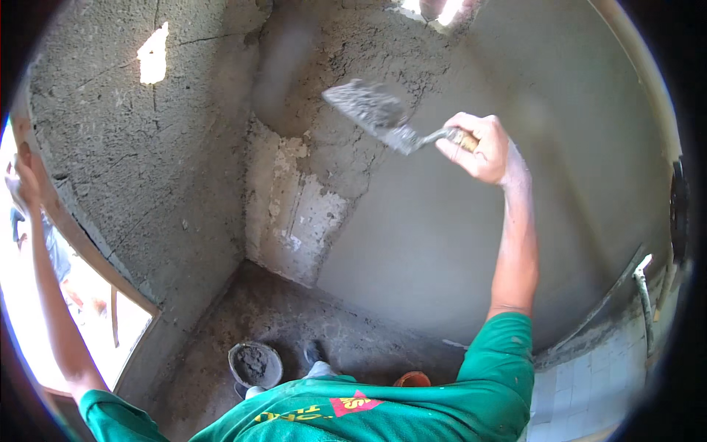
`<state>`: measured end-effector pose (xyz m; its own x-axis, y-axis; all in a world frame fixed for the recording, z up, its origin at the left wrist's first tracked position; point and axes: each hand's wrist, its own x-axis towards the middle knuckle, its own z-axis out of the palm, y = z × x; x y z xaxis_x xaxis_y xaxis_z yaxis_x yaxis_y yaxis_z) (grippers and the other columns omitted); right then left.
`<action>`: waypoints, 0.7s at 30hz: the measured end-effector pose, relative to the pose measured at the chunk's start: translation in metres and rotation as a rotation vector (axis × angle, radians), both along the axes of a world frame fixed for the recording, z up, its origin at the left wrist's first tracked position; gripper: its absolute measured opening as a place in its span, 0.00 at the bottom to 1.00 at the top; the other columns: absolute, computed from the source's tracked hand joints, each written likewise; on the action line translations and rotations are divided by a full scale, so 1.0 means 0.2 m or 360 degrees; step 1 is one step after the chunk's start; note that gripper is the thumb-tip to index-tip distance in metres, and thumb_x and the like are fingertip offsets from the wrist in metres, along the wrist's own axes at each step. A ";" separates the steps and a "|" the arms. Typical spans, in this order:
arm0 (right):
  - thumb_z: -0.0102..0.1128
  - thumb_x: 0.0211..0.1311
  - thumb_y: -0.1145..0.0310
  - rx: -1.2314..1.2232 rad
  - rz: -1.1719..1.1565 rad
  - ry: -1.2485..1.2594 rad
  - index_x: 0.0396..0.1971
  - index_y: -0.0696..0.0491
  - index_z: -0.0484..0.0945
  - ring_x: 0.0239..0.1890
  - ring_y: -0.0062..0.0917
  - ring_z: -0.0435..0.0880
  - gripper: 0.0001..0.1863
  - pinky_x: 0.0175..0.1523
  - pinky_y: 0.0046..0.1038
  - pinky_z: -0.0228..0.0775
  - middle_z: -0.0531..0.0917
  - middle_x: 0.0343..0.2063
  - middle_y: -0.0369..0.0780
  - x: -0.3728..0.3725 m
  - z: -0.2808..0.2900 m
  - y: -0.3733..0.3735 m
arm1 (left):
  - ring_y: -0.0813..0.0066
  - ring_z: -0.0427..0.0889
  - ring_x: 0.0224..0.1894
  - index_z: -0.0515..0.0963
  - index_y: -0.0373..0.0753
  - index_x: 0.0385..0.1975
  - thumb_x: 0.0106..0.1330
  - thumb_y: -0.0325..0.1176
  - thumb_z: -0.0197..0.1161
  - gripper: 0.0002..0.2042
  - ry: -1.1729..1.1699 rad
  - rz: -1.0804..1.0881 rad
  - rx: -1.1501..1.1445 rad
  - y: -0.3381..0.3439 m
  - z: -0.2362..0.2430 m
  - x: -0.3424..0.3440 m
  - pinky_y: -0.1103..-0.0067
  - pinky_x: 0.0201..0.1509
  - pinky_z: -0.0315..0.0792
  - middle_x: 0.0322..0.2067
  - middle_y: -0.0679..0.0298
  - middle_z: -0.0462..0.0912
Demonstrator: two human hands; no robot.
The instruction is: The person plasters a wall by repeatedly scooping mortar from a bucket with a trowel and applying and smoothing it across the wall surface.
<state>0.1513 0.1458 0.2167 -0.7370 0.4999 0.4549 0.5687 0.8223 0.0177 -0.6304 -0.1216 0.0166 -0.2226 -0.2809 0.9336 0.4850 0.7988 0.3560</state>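
Fingers (471, 124) hide part of the trowel handle (465, 140).

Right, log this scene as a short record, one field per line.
Right hand: gripping a trowel, raised before the wall
Trowel load: wet-looking grey mix
Left hand: raised at the frame of a bright opening; grip unclear
Facing wall: mostly smooth grey, rough and patchy near the corner
Floor: bucket holding grey mix; orange container, partly hidden by the green shirt
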 end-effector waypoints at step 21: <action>0.57 0.58 0.60 -0.2471 -0.0994 0.1381 0.31 0.51 0.71 0.13 0.17 0.68 0.10 0.17 0.23 0.65 0.71 0.16 0.34 0.93 -2.41 0.34 | 0.77 0.76 0.21 0.76 0.38 0.31 0.57 0.34 0.63 0.08 -0.3151 -0.0063 0.0750 -1.73 -2.43 3.54 0.79 0.19 0.69 0.25 0.63 0.79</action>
<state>0.3373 0.2141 -0.2656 -0.1557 0.8476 -0.5073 0.1945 -0.4772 -0.8570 0.0783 -0.4678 -0.4685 -0.6484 -0.3503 -0.6759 -0.7383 0.5058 0.4462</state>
